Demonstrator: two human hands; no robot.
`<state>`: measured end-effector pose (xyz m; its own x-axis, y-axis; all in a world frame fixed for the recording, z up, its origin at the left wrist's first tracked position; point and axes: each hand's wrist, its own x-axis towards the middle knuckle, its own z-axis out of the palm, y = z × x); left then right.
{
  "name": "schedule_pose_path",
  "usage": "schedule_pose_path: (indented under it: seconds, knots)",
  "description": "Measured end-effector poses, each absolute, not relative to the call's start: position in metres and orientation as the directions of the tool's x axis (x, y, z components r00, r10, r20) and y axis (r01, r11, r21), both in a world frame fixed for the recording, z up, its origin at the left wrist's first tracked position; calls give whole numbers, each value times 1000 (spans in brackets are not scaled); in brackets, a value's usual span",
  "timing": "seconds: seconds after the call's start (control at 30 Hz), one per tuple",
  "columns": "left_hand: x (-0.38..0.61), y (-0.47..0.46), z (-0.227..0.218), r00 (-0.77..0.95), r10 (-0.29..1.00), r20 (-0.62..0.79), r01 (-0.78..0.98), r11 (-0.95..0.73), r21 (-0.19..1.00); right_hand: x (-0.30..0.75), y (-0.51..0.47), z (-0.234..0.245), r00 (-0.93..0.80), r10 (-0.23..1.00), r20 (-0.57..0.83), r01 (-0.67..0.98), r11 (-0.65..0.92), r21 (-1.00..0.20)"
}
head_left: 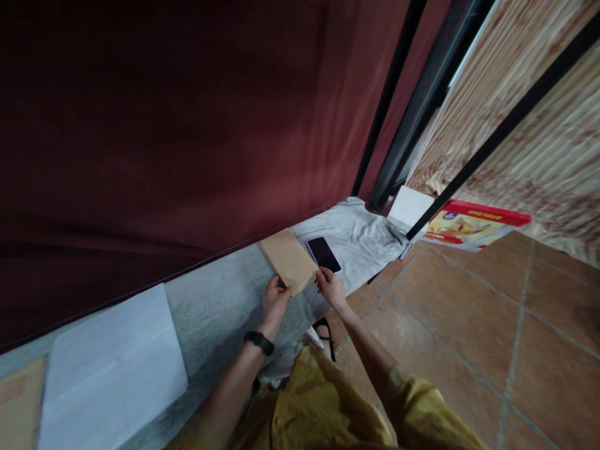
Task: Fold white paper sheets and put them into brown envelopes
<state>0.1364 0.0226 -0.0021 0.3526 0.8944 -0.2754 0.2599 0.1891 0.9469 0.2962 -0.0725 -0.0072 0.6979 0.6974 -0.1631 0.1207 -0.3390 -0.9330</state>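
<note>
While our left hand [275,300] is gripping the near left corner of a brown paper packet [288,257], our right hand [330,286] is pinching its near right corner, the fingers of both closed on the packet. We are holding it over a grey cloth [363,232], just left of a dark-screened phone [324,254] that is lying there. A black band [259,342] is circling our left wrist. Farther left, a white sheet [115,369] is lying flat, and maroon fabric [187,137] is hanging along the cloth's far edge.
</note>
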Motion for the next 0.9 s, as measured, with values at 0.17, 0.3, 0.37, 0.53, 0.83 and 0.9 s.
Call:
schedule_pose_path:
  seconds: [0.17, 0.3, 0.37, 0.53, 0.83, 0.9]
  knots:
    - [140, 18, -7, 344, 896, -281, 250, 201, 947, 294, -71, -8, 696, 709, -115, 200, -346, -917]
    - [141, 15, -7, 341, 897, -280, 250, 201, 947, 292, -72, -8, 702, 709, -65, 262, -342, -902]
    - [140, 15, -5, 344, 896, -282, 259, 198, 945, 291, -73, -6, 698, 715, -42, 284, -330, -900]
    - [136, 16, 1, 366, 885, -288, 297, 182, 937, 289, -74, -1, 710, 701, -70, 258, -352, -900]
    - [137, 15, 5, 392, 886, -249, 377, 92, 922, 291, -73, -4, 690, 722, -56, 254, -313, -915]
    - [136, 15, 7, 397, 885, -244, 389, 78, 918, 292, -74, -5, 687, 725, -52, 252, -304, -919]
